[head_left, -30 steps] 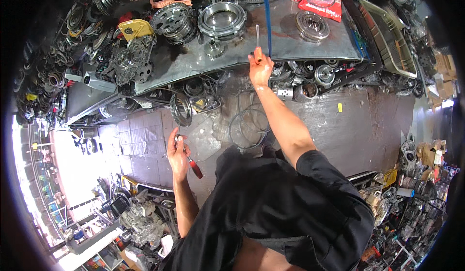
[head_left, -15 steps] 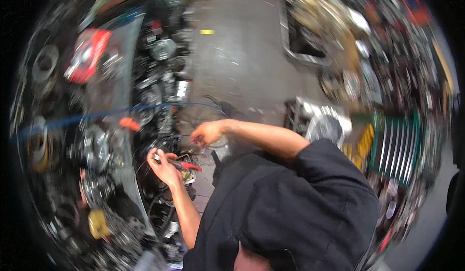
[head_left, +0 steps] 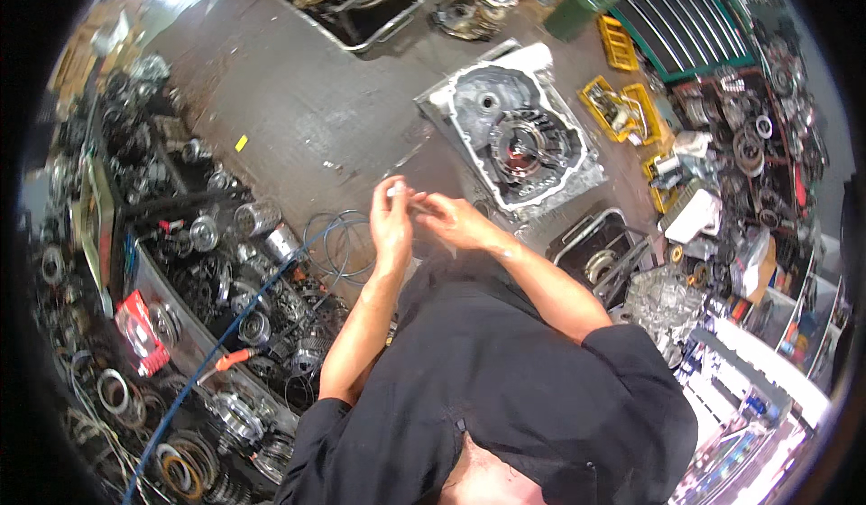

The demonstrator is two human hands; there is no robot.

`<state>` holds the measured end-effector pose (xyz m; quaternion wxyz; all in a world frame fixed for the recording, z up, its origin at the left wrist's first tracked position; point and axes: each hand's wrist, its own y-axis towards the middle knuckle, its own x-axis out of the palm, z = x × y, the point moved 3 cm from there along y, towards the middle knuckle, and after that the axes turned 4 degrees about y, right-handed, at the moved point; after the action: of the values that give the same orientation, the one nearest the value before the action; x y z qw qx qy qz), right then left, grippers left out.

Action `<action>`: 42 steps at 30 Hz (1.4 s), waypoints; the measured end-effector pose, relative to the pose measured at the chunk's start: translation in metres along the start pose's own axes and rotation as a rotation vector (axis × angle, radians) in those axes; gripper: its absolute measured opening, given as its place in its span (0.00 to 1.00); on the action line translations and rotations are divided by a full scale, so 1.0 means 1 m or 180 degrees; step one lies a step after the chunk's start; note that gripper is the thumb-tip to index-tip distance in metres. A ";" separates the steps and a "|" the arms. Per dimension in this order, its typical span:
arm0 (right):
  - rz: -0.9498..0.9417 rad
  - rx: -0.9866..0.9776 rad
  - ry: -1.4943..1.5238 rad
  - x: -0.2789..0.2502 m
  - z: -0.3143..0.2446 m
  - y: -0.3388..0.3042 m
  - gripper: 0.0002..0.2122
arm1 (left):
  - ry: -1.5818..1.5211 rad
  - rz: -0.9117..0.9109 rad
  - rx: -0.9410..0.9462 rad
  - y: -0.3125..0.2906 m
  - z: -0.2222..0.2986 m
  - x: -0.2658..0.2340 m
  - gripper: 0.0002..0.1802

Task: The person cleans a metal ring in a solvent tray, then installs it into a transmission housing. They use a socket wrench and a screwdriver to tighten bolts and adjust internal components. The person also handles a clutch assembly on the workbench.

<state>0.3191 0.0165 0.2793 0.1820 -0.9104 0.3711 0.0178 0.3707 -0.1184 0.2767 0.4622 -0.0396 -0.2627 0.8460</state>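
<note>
My left hand [head_left: 391, 227] is raised in front of my body, fingers curled up round a small pale thing [head_left: 397, 192] too small to name. Close beside it my right hand [head_left: 458, 225] is bent inward, thumb and fingers pinched together near the left fingertips. What the right fingers hold, if anything, is hidden. Beyond my hands, to the right, a large silvery transmission housing [head_left: 474, 99] lies open side up, with a round bore and a ribbed ring in it. Neither hand touches it.
At left, a bench [head_left: 189, 324] full of gears and metal parts carries an orange-handled screwdriver [head_left: 233, 358]. A blue hose [head_left: 212, 352] crosses it and coils on the floor. Yellow bins [head_left: 618, 43], a green rack [head_left: 672, 18] and a black crate [head_left: 591, 248] stand at right.
My view has swung left to right, bringing the housing into sight. The red-handled tool in my left hand no longer shows. Both hands have moved away from the bench and closer together.
</note>
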 end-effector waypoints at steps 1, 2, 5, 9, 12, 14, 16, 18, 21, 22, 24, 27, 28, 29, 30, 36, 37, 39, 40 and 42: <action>0.0365 0.0189 0.0133 -0.024 0.015 -0.014 0.16 | 0.0521 -0.0274 0.0144 0.007 -0.006 0.028 0.15; 0.0454 0.0240 -0.0040 -0.050 0.031 -0.023 0.15 | 0.1076 -0.0514 0.0202 0.012 -0.016 0.054 0.16; 0.1295 0.0338 -0.0283 -0.114 0.078 -0.047 0.12 | 0.2023 -0.1273 0.0006 0.027 -0.050 0.129 0.19; 0.1570 0.0671 0.0054 -0.188 0.145 -0.077 0.12 | 0.2009 -0.2148 0.0114 0.059 -0.101 0.206 0.21; 0.1715 0.1316 -0.0119 -0.249 0.193 -0.085 0.16 | 0.2708 -0.2282 0.0335 0.102 -0.145 0.244 0.21; 0.1671 0.1373 -0.0251 -0.272 0.216 -0.087 0.18 | 0.3069 -0.2524 0.1083 0.126 -0.178 0.265 0.27; 0.1541 0.1579 -0.0274 -0.285 0.238 -0.080 0.20 | 0.3088 -0.2798 0.1692 0.144 -0.214 0.291 0.28; 0.1263 0.1716 -0.0303 -0.294 0.255 -0.070 0.18 | 0.3064 -0.3178 0.1997 0.160 -0.246 0.313 0.22; 0.0901 0.2066 -0.0429 -0.298 0.272 -0.056 0.18 | 0.3055 -0.4192 0.1859 0.182 -0.279 0.330 0.16; 0.0892 0.2159 -0.0350 -0.303 0.276 -0.050 0.19 | 0.2985 -0.4234 0.1981 0.186 -0.282 0.332 0.14; 0.0858 0.2170 -0.0284 -0.308 0.274 -0.042 0.22 | 0.2667 -0.4281 0.2158 0.195 -0.282 0.333 0.13; 0.0170 0.2309 -0.0674 -0.326 0.267 -0.019 0.23 | 0.2478 -0.4332 0.2053 0.207 -0.276 0.333 0.13; -0.0016 0.1986 -0.0873 -0.332 0.261 -0.006 0.24 | 0.2451 -0.4314 0.2013 0.211 -0.273 0.333 0.13; -0.0268 0.1802 -0.1144 -0.341 0.255 0.006 0.24 | 0.2422 -0.4294 0.1985 0.215 -0.270 0.334 0.13; -0.0569 0.1636 -0.1484 -0.351 0.250 0.018 0.25 | 0.2380 -0.4245 0.1975 0.218 -0.268 0.335 0.13; -0.2232 0.1862 -0.2137 -0.371 0.241 0.084 0.26 | 0.2736 -0.4029 0.2324 0.232 -0.260 0.337 0.12; -0.2340 0.1888 -0.2250 -0.371 0.242 0.089 0.27 | 0.2703 -0.3959 0.2273 0.235 -0.260 0.336 0.12; -0.2212 0.1904 -0.2196 -0.368 0.244 0.092 0.26 | 0.2576 -0.3932 0.2034 0.240 -0.261 0.332 0.13; -0.1916 0.2165 -0.1945 -0.365 0.248 0.090 0.24 | 0.2481 -0.3967 0.1862 0.242 -0.261 0.330 0.14; -0.1172 0.2525 -0.1528 -0.360 0.256 0.078 0.22 | 0.2413 -0.3771 0.1717 0.246 -0.262 0.328 0.16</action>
<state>0.0315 0.2941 0.0754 0.5947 -0.7917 0.1301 0.0520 0.0779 0.1449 -0.0090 0.8924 -0.0655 0.1534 0.4193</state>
